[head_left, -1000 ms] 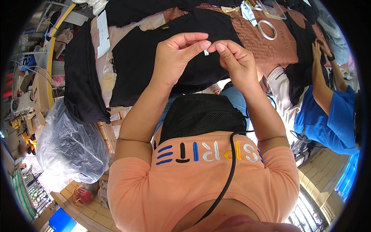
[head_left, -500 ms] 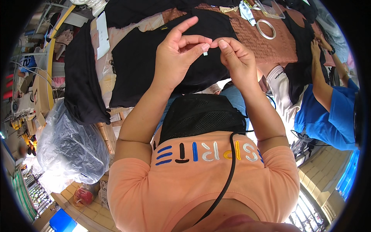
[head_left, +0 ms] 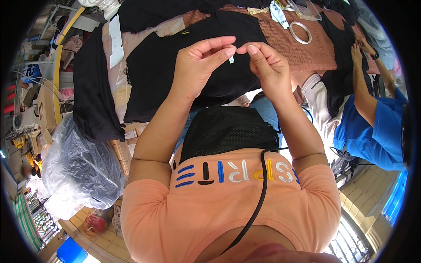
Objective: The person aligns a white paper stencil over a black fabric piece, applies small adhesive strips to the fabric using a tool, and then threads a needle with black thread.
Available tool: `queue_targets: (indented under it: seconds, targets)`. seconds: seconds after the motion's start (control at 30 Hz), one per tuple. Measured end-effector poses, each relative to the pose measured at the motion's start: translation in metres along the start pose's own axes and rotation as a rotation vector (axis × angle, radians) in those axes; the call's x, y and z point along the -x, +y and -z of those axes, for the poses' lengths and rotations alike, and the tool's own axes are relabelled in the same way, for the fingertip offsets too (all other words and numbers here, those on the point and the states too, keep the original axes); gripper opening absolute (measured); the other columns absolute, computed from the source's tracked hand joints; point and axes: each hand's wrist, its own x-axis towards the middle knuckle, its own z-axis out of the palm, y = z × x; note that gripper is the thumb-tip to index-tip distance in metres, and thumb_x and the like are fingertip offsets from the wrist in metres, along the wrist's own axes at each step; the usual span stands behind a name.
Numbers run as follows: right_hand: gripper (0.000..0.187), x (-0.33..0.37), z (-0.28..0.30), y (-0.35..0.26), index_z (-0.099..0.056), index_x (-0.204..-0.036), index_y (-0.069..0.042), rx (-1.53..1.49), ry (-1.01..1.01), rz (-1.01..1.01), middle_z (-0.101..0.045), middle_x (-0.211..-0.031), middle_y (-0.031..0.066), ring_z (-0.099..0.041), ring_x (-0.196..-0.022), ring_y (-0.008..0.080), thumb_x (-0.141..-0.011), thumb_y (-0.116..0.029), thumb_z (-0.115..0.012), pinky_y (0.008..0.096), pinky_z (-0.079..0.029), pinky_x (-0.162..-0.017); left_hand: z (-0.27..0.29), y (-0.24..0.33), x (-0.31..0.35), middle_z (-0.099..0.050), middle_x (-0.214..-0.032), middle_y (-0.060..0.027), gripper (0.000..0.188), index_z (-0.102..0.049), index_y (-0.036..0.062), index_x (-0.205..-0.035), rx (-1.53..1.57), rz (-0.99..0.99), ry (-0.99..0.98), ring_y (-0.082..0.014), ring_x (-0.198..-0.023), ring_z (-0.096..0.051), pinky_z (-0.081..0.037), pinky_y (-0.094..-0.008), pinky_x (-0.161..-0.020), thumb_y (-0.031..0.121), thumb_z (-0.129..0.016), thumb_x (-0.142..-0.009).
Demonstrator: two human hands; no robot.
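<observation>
My left hand (head_left: 199, 65) is raised over a black garment (head_left: 175, 72), its thumb and fingers brought together in a pinch. A small white strip (head_left: 232, 59) shows just below those fingertips and appears held there; its kind is too small to tell. Close beside it, my right hand (head_left: 269, 65) pinches thumb against forefinger, the other fingers curled. Whatever lies in that pinch is hidden or too fine to see. The two hands' fingertips nearly meet. Spread flat under them, the black garment has a small dark label with a yellow mark at its far edge.
A roll of white tape (head_left: 301, 33) lies on brown patterned cloth (head_left: 302, 57) at the far right. Another person's hands (head_left: 358, 52) work on black fabric there. At left stand a white card (head_left: 115, 41), draped black cloth (head_left: 94, 83) and a clear plastic bag (head_left: 83, 162).
My left forefinger, raised before, has come down toward the thumb. A little more of the white strip shows. My right hand keeps its pinch almost unmoved.
</observation>
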Motion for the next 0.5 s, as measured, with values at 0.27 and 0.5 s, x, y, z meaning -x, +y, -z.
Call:
queue_targets:
  seconds: [0.27, 0.5]
  targets:
    - [0.025, -0.001, -0.004, 0.0, -0.069, -0.099, -0.005, -0.042, 0.019, -0.005, -0.038, -0.057, -0.0081, -0.031, -0.052, 0.0012, -0.099, -0.023, -0.052, 0.0186, -0.023, -0.048, 0.001, -0.009, -0.004, -0.069, -0.1, -0.0118, 0.022, -0.064, -0.0018, -0.108, 0.133, -0.029, 0.039, -0.0149, -0.09, -0.066, -0.052, -0.0273, -0.087, 0.007, -0.068, -0.087]
    - [0.026, -0.001, -0.009, -0.003, -0.067, -0.102, -0.003, -0.188, 0.045, -0.116, -0.041, -0.056, -0.0071, -0.031, -0.049, 0.0012, -0.099, -0.025, -0.052, 0.0187, -0.023, -0.045, -0.015, -0.001, -0.001, -0.07, -0.102, -0.0118, 0.042, -0.056, -0.0019, -0.126, 0.039, -0.134, 0.057, -0.0131, -0.096, -0.064, -0.049, -0.0259, -0.091, 0.005, -0.068, -0.086]
